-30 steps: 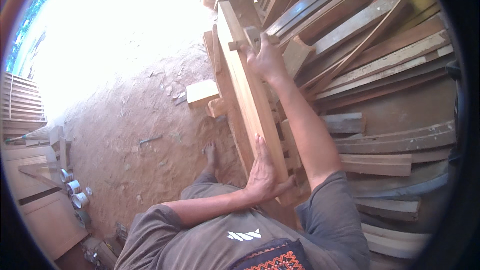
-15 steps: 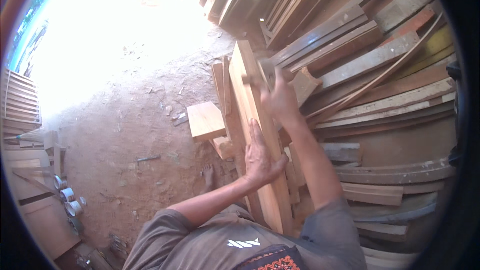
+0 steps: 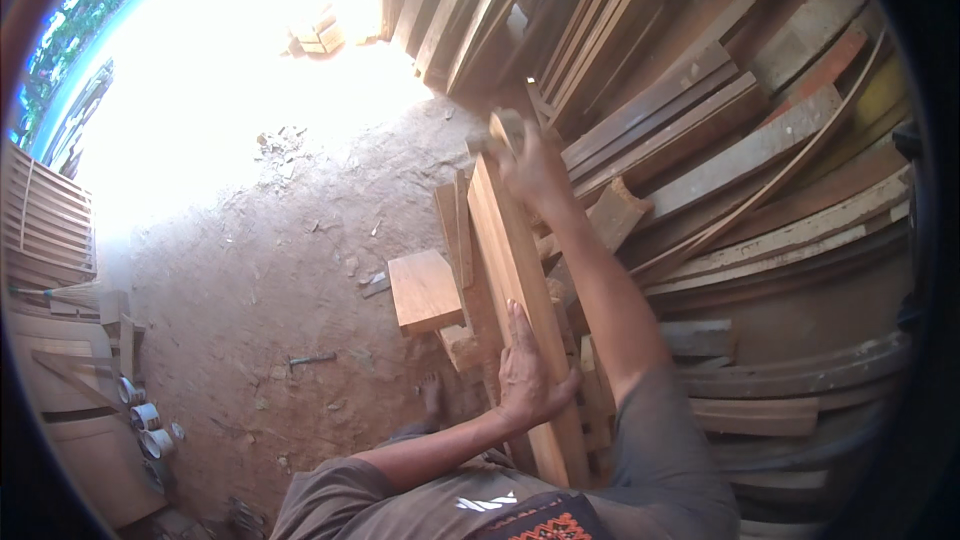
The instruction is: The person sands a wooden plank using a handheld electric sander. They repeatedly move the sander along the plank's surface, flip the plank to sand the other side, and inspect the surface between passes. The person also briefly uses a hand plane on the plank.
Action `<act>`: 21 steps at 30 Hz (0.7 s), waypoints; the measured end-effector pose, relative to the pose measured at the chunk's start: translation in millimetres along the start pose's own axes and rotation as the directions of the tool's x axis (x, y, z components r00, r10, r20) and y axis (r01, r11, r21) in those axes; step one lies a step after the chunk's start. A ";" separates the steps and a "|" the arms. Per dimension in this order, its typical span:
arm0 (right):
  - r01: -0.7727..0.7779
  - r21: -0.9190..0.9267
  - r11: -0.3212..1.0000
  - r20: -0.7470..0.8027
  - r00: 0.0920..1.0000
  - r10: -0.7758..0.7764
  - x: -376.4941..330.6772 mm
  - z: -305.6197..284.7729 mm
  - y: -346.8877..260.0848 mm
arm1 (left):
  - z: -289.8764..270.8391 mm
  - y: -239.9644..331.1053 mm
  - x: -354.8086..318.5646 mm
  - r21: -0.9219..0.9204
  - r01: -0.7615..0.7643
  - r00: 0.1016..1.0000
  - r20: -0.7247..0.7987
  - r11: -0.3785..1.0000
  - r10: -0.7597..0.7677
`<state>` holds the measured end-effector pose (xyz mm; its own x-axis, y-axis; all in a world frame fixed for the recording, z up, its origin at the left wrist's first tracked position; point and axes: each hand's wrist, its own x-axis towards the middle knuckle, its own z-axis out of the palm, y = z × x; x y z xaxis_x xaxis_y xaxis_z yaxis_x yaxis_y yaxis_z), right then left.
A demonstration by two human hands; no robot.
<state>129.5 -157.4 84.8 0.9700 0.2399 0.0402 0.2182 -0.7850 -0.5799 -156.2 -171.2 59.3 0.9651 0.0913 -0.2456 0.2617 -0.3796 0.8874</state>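
Note:
A long squared wooden beam runs away from my body, its pale top face up. My left hand lies on its near half, fingers stretched forward along the top and thumb spread toward the right edge. At the far end, my right hand is closed around a small wooden tool with a block and a short crossing stem, which looks like a marking gauge. Motion blurs the tool, and my fingers hide part of it. It touches or hovers just over the beam's end; I cannot tell which.
Left of the beam sits a short thick wood block, with narrow strips alongside. Stacked boards crowd the right side. A hammer-like tool lies on the dirt floor. White cups stand at the left.
My right hand has slid the tool away from me along the beam to its far end. My left hand stays on the beam. The whole view has shifted somewhat.

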 end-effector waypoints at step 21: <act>0.040 -0.051 0.998 0.027 0.999 -0.039 -209.1 -50.5 37.5 | -25.9 -25.0 -1.9 -0.759 0.075 0.989 0.140 0.646 0.050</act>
<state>-59.7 -265.9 95.8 0.9574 0.2858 0.0404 0.2621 -0.8026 -0.5359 -164.3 -138.1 47.7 0.9657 -0.0577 -0.2533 0.2509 0.4608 0.8513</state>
